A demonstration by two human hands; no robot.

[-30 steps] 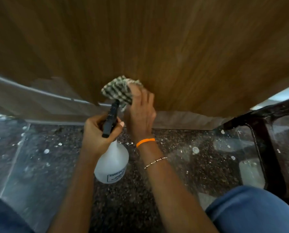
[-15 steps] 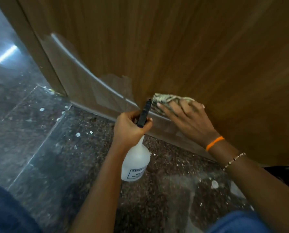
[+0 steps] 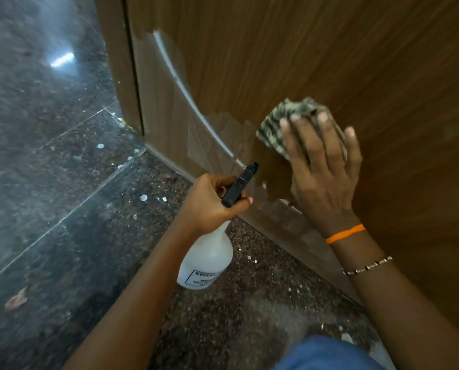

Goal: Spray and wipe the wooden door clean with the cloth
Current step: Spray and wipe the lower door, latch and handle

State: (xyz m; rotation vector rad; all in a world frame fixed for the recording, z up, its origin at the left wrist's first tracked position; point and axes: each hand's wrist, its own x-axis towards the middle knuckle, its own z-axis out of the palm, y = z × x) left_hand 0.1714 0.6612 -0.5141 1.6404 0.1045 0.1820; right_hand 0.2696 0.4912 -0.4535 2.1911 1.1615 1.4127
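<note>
Low on the brown wood-grain door [image 3: 329, 62], near its bottom edge, the right hand [image 3: 321, 169] lies flat with straight, spread fingers, pressing a crumpled green-and-white checked cloth [image 3: 273, 129] against the panel. The cloth sticks out above and to the left of the fingertips; most of it is hidden under the palm. On the right wrist sit a thin orange band [image 3: 345, 233] and, further up the forearm, a slim beaded bracelet [image 3: 367, 268].

Just left of and below that hand, the left hand [image 3: 212, 201] grips the neck of a white translucent plastic spray bottle [image 3: 207, 263], fingers curled round it below the black trigger head [image 3: 239, 185]. The nozzle points up and to the right towards the door, close to the wiping hand but apart from it. The bottle hangs tilted above the floor, with a printed label near its base whose text is too small to read in full.

A paler, glossy patch with a curved bright streak [image 3: 185, 89] runs across the lower left part of the door, reaching down to the area beside the nozzle. The door's left edge meets a brown wooden frame [image 3: 116, 76].

Below is a dark speckled polished stone floor [image 3: 62, 209], dotted with small white flecks and crossed by thin pale joints. A blue trouser knee [image 3: 327, 353] shows at the bottom edge.
</note>
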